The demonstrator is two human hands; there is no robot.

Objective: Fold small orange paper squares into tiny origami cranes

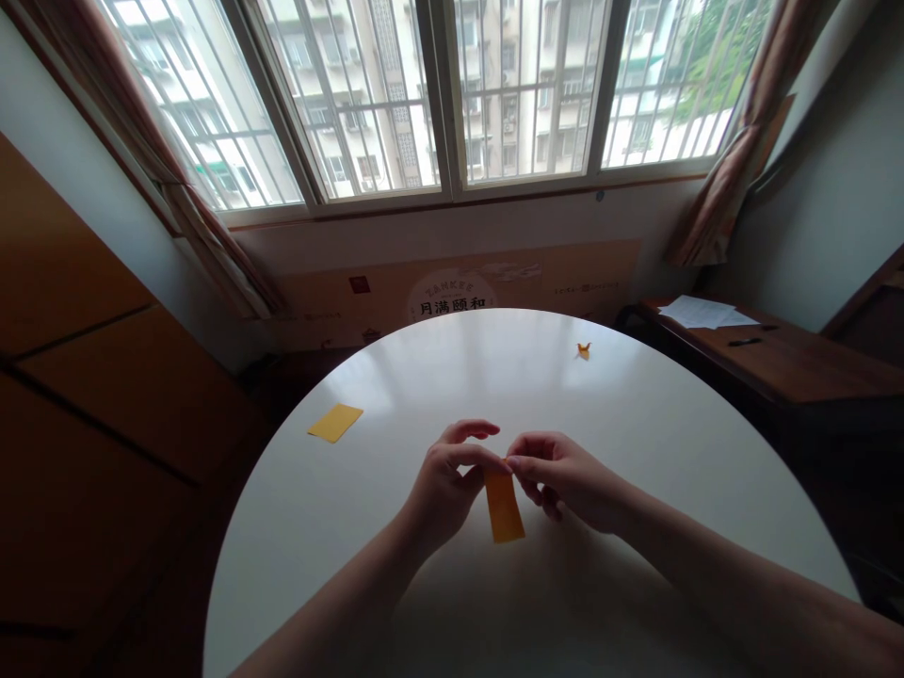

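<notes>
Head view shows an orange paper strip over the round white table, its long axis running toward the person, near end slanting slightly right. Left hand and right hand pinch its far end with their fingertips; whether it touches the table, I cannot tell.

The table is coloured white, the strip over it orange, the sheet at its left yellow; orange and yellow are shown on the figure near the table's far edge.
</notes>
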